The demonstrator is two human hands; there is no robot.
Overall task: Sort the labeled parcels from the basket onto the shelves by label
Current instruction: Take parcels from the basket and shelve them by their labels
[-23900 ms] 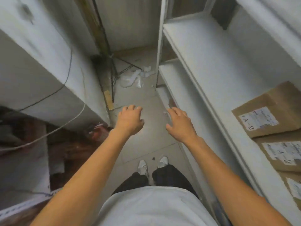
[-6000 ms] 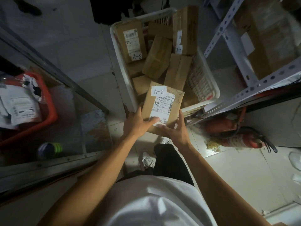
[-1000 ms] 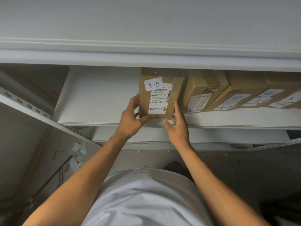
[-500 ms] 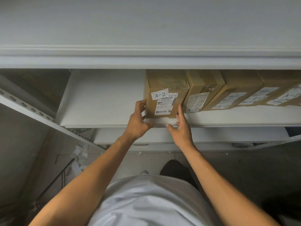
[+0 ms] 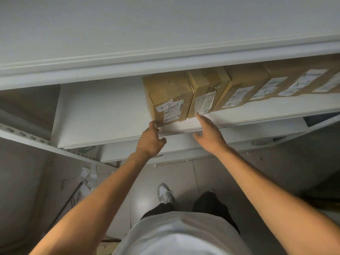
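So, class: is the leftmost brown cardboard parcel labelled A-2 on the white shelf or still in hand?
On the shelf. The brown cardboard parcel rests on the white shelf board; only the left hand's fingertip touches its corner.

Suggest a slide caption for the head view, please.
Both hands, left hand and right hand, at the A-2 parcel seated leftmost in the shelf row.
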